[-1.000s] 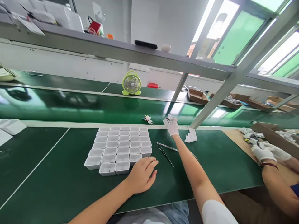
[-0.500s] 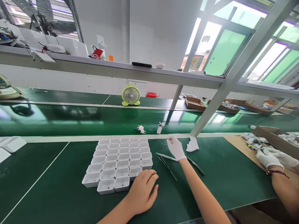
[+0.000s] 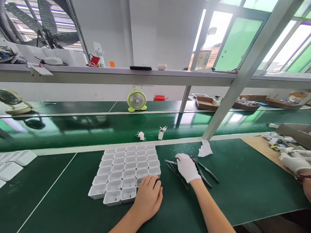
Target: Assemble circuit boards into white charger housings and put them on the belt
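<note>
My bare left hand (image 3: 148, 195) rests at the near right corner of a block of small white open boxes (image 3: 114, 197). Its fingers are stretched out over the edge boxes, with the thumb apart. My right hand (image 3: 188, 168), in a white glove, is low over the table with fingers curled down across a pair of metal tweezers (image 3: 170, 161). Whatever lies under its fingertips is hidden. A second pair of tweezers (image 3: 178, 176) lies just nearer to me. Dark-handled pliers (image 3: 202, 171) lie against the right side of the glove. Dark specks show in several boxes.
Two small white assemblies, one lying (image 3: 141, 136) and one upright (image 3: 161, 133), sit beyond the boxes. A crumpled white cloth (image 3: 205, 148) lies near the slanted post (image 3: 230, 94). At right, a co-worker's gloved hand (image 3: 295, 161) is among white parts. White trays (image 3: 11, 170) stand left.
My right hand has come down and nearer, from above the table's far edge onto the tweezers. My left hand stays by the boxes. The whole view has shifted slightly.
</note>
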The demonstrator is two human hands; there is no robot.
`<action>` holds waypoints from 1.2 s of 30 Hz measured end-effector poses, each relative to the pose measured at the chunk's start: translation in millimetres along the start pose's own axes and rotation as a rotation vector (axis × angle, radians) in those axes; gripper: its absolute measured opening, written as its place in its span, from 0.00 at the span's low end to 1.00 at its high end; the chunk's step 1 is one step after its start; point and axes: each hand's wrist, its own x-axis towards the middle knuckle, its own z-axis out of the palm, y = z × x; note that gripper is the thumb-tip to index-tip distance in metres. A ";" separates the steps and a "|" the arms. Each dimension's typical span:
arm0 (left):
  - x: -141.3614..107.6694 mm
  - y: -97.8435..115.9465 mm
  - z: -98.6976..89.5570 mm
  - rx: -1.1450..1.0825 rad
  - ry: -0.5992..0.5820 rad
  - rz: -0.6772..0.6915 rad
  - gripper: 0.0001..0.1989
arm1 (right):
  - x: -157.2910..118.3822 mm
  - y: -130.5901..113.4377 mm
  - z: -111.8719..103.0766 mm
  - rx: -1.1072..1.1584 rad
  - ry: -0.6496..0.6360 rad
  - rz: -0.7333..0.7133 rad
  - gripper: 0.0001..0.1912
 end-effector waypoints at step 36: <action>-1.4 2.7 -4.4 -0.225 -0.070 -0.137 0.10 | 11.5 28.9 -24.7 0.893 -0.236 0.251 0.28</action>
